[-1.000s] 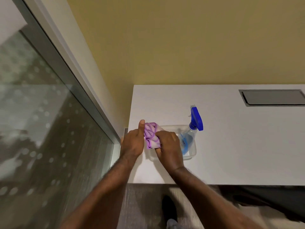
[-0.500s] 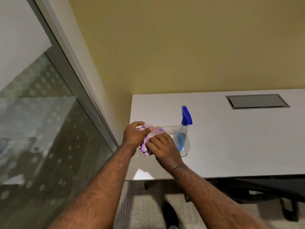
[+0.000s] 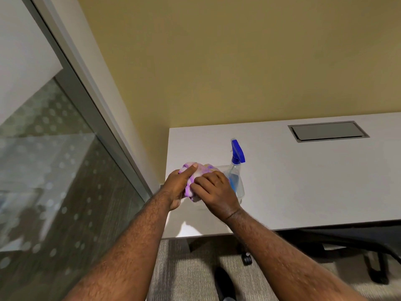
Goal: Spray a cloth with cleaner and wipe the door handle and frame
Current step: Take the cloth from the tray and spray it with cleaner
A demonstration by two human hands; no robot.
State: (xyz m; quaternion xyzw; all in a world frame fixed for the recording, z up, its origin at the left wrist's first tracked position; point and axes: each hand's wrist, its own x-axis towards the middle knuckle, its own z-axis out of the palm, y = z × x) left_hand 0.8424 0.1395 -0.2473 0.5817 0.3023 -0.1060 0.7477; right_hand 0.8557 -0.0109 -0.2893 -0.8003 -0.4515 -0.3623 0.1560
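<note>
A purple and white cloth (image 3: 200, 173) is bunched between both hands just above the white table (image 3: 303, 181). My left hand (image 3: 179, 187) grips its left side with the thumb laid across the top. My right hand (image 3: 216, 192) holds the right side with curled fingers. A clear spray bottle (image 3: 235, 172) with a blue trigger head and blue liquid stands in a clear plastic tub (image 3: 239, 193) right behind my right hand. The grey metal door frame (image 3: 86, 98) with its dotted glass panel (image 3: 43, 181) runs along the left. No door handle is in view.
A grey cable hatch (image 3: 327, 131) is set into the table at the back right. A yellow wall stands behind the table. Black office chair legs and castors (image 3: 247, 259) show under the table's front edge on grey carpet.
The cloth has been gathered tighter between the hands and lifted slightly from the tub. The view has tilted up, so the table sits lower in the frame.
</note>
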